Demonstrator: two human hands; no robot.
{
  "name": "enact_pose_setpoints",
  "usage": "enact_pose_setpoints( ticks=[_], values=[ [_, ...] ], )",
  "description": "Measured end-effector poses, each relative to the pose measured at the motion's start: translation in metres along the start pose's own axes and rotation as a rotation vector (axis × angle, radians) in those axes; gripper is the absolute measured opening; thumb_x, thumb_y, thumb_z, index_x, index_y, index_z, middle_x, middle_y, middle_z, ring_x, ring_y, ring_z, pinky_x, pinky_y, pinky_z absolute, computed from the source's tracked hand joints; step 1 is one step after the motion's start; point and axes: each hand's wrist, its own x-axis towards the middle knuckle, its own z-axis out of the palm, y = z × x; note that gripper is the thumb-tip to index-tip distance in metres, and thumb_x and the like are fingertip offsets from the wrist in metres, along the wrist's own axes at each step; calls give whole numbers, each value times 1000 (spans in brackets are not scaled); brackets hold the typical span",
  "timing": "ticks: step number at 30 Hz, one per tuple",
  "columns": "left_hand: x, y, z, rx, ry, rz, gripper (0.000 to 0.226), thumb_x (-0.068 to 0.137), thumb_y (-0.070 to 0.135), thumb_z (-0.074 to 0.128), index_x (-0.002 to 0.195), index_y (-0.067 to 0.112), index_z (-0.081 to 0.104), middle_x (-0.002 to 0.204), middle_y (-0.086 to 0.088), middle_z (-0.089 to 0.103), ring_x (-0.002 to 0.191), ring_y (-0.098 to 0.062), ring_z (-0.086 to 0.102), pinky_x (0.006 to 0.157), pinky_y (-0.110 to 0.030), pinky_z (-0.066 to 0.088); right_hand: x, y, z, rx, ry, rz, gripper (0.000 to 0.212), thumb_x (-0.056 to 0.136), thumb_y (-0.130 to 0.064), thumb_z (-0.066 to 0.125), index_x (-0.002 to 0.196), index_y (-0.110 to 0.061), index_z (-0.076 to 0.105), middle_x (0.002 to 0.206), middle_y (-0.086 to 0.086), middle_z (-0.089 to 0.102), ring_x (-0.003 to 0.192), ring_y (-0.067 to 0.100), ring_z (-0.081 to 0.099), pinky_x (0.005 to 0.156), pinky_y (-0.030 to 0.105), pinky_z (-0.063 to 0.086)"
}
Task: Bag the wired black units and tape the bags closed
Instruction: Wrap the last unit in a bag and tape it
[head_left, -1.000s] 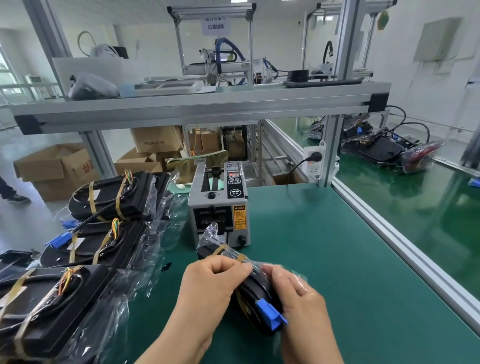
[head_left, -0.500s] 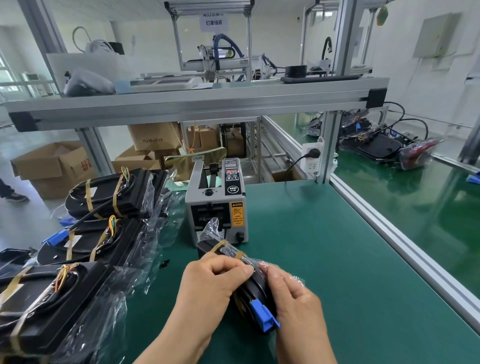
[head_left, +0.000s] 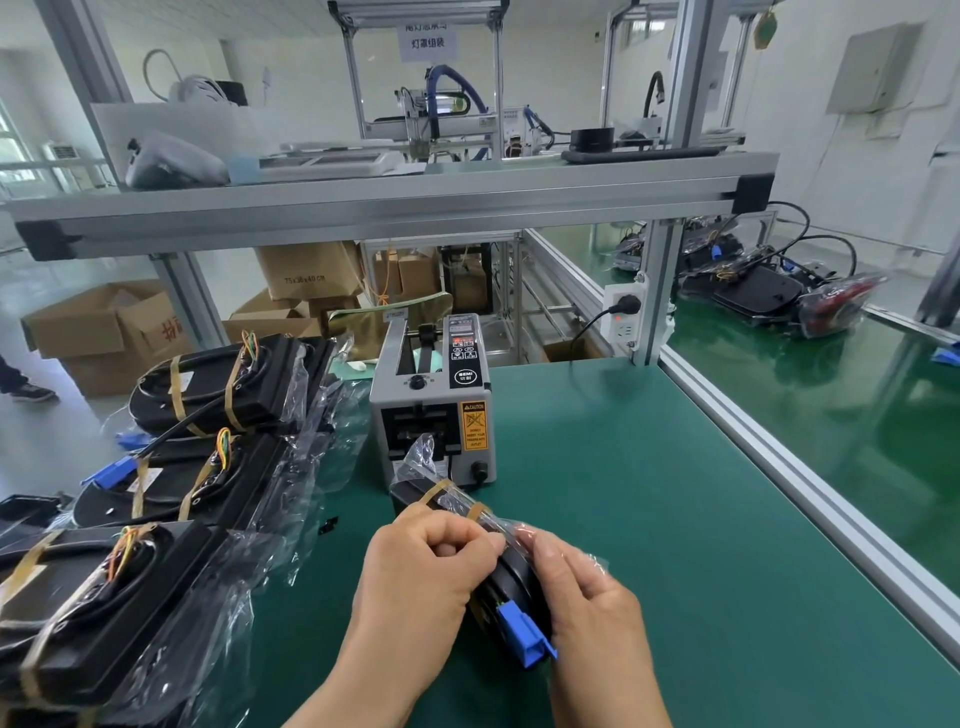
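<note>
Green bench mat (head_left: 649, 519) filled the lower frame, tape dispenser (head_left: 431, 410) mid-frame. Left hand (head_left: 415, 582) and right hand (head_left: 592, 608) both pinched the bagged black unit (head_left: 511, 579).

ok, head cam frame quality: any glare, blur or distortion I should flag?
Head view: wide-angle lens bows the shelf beam and splays the frame posts; glare streaks on the bag held by the left hand and right hand; red bundle at far right is smeared; tape dispenser reads sharp.
</note>
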Motion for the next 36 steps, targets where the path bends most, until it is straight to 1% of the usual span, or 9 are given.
enact_pose_setpoints(
  ticks=[4, 9, 11, 12, 15, 19, 24, 30, 36],
  values=[
    [-1, -1, 2, 37, 26, 15, 13, 74, 33, 81, 64, 36, 73, 75, 23, 58, 56, 4, 50, 55, -12, 38, 0, 0, -1, -10, -9, -2, 18, 93, -23, 64, 91, -30, 80, 91, 2, 79, 88, 17, 75, 81, 33, 55],
    [-2, -2, 2, 114, 43, 25, 11, 75, 36, 79, 68, 39, 70, 80, 26, 57, 63, 6, 51, 54, -12, 34, 0, 0, -3, -21, -20, 0, 17, 93, -25, 64, 93, -30, 80, 93, 1, 79, 90, 17, 75, 87, 38, 56],
    [-2, -1, 2, 130, 49, 31, 10, 74, 39, 79, 71, 41, 69, 80, 28, 56, 66, 7, 51, 53, -9, 39, 0, -1, -3, -31, -25, 1, 17, 93, -25, 64, 93, -30, 80, 93, 0, 79, 91, 16, 74, 88, 38, 56],
    [-2, -1, 2, 134, 57, 28, 13, 71, 41, 79, 75, 43, 66, 78, 29, 54, 65, 8, 50, 54, -7, 39, 0, -1, -4, -34, -25, -1, 18, 93, -25, 63, 92, -30, 80, 93, 0, 79, 90, 16, 74, 87, 38, 56],
    [-2, 0, 2, 147, 82, -2, 31, 64, 49, 76, 84, 49, 52, 64, 28, 48, 56, 6, 45, 46, -15, 34, -1, -1, -5, -25, -25, -4, 19, 93, -23, 63, 90, -29, 81, 92, 2, 79, 90, 18, 75, 85, 36, 57],
    [3, 2, 0, 161, 94, -16, 27, 67, 52, 73, 83, 45, 53, 52, 17, 42, 47, 0, 40, 41, -14, 31, -3, -1, -4, -18, -33, -23, 19, 93, -21, 63, 92, -24, 81, 93, 3, 78, 90, 19, 75, 84, 35, 56],
    [9, -1, -2, 119, 44, 11, 19, 74, 44, 76, 76, 35, 60, 49, 13, 39, 44, -4, 35, 43, -11, 35, -2, -2, -5, 4, -42, -45, 20, 94, -17, 61, 92, -20, 81, 93, 4, 78, 89, 18, 75, 78, 29, 59],
    [16, -1, -12, 163, -91, 73, 34, 59, 46, 85, 78, 38, 57, 50, 16, 42, 45, -3, 36, 45, -11, 34, 1, -2, -6, 23, -43, -34, 21, 94, -18, 60, 92, -20, 81, 92, 9, 78, 90, 25, 75, 82, 37, 57],
    [32, 4, -26, 213, -213, 92, 24, 68, 29, 87, 73, 26, 64, 50, 12, 48, 43, -1, 40, 45, -10, 34, 3, 0, -7, -26, -49, -80, 20, 93, -19, 62, 92, -25, 81, 92, 6, 78, 90, 22, 75, 86, 39, 57]
  ],
)
